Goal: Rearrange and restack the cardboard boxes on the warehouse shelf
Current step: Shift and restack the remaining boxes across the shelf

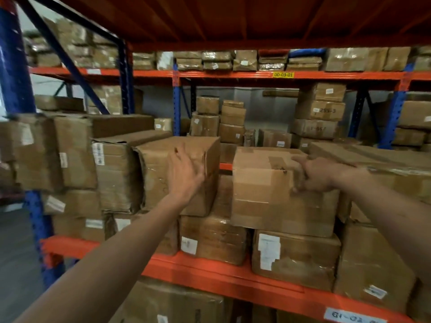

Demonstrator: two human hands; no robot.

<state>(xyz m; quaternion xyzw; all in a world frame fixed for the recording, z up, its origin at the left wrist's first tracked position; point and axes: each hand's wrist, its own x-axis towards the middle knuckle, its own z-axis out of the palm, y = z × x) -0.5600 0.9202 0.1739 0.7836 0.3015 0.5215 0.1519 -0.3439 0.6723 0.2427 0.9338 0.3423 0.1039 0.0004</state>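
We note the left hand spread wide, palm flat against the front right edge of the left box on the upper tier of the shelf. Just right, past a narrow gap, the right hand grips the right box at its top near edge, fingers curled over it.

A yellow tag on the far orange beam reads "00-03-01"; a far box bears handwritten "255-3".
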